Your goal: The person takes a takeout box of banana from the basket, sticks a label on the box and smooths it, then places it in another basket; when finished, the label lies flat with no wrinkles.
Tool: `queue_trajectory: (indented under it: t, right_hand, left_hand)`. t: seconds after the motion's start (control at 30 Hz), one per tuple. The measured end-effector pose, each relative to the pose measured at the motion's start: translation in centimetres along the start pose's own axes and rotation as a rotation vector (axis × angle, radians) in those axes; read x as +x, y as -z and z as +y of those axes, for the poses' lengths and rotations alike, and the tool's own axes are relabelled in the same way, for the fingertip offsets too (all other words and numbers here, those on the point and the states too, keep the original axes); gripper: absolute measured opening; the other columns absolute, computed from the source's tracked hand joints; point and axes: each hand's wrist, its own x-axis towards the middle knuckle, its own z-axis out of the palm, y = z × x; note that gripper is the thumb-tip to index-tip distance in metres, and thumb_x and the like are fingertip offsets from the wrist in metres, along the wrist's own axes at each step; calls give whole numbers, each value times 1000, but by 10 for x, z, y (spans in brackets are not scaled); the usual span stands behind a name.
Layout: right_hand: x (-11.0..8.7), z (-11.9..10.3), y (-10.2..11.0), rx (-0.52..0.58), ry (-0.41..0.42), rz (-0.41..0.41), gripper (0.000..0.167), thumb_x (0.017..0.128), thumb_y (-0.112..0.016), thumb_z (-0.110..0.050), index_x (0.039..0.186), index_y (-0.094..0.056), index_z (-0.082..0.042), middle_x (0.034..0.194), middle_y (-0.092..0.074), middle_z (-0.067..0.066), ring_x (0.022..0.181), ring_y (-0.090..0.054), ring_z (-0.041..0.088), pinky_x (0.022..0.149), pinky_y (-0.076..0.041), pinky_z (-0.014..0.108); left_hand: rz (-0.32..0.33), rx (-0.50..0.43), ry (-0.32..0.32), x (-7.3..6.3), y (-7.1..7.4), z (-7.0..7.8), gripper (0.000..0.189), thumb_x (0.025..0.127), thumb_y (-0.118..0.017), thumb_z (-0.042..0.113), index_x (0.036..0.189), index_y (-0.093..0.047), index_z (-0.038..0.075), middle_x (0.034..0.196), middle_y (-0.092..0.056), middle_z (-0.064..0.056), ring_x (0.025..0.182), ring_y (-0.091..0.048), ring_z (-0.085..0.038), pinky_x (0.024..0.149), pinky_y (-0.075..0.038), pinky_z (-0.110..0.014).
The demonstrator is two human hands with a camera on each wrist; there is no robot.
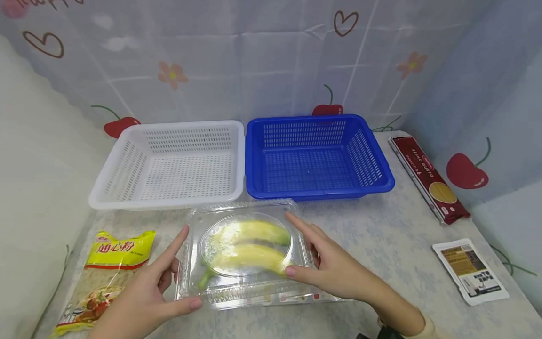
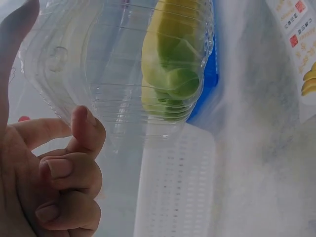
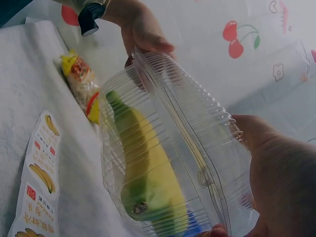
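Foreground: the left hand (image 1: 146, 292) grips the near-left corner of the clear box (image 1: 243, 289), its forefinger along the side and its thumb at the front rim. The right hand (image 1: 332, 261) grips the opposite side, thumb on the lid, forefinger at the far corner. Neither hand is released. Inside lie at least two bananas (image 1: 247, 255), yellow with green ends; by the right wrist view I judge the box raised off the table (image 1: 372, 230) and its lid closed, so I count the packing as done.

Below it, flat on the table, is a paper strip (image 1: 292, 297) printed with bananas. If that is the box's label, I take wrapping it on as work left.

At the left lies a macaroni bag (image 1: 112, 273); well apart at the right, a white-edged sachet (image 1: 470, 270) and, farther back, a spaghetti pack (image 1: 427, 176). All three lie outside the baskets, untouched.

Behind the box, side by side, are the white basket (image 1: 167, 204) and the blue basket (image 1: 319, 194). The bananas are in neither; any sorting into these I judge not yet begun.
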Motion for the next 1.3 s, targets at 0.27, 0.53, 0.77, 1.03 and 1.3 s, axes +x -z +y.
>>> queue_trajectory:
  t: [0.27, 0.53, 0.77, 1.03, 1.3]
  right_hand:
    - [-11, 30, 8, 24, -24, -4, 85, 88, -75, -38, 155, -23, -42, 87, -41, 3, 60, -34, 6, 50, -38, 23]
    - [-24, 59, 24, 78, 20, 18, 83, 90, -74, -24, 157, -25, -33, 83, -39, 5, 63, -34, 10, 51, -37, 24]
    - [-30, 80, 41, 83, -6, 50, 82, 90, -74, -19, 156, -27, -32, 82, -37, 5, 63, -34, 13, 51, -35, 25]
    - [-38, 98, 55, 82, -53, 53, 82, 91, -72, -17, 157, -25, -32, 80, -33, 6, 63, -34, 11, 52, -37, 26]
    - [-45, 111, 67, 59, -58, 84, 83, 91, -71, -13, 158, -24, -29, 86, -36, 5, 66, -34, 17, 53, -37, 28]
  left_hand:
    - [-109, -3, 95, 16, -23, 6, 110, 74, -83, 51, 157, -11, 43, 85, -48, 8, 57, -31, 0, 49, -33, -19]
    - [-170, 26, 88, 43, -50, 9, 112, 71, -80, 62, 156, -9, 47, 87, -52, 14, 56, -35, -2, 50, -35, -20]
    - [-232, -10, 56, 65, -70, 12, 112, 74, -80, 59, 157, -6, 45, 91, -55, 13, 49, -35, -2, 48, -40, -23]
    - [-257, -19, 21, 81, -91, 17, 112, 76, -77, 61, 158, -2, 43, 93, -56, 11, 47, -35, -2, 45, -39, -24]
    - [-263, -13, -32, 96, -107, 22, 113, 77, -76, 62, 158, 1, 42, 93, -56, 10, 46, -36, -2, 46, -41, -24]
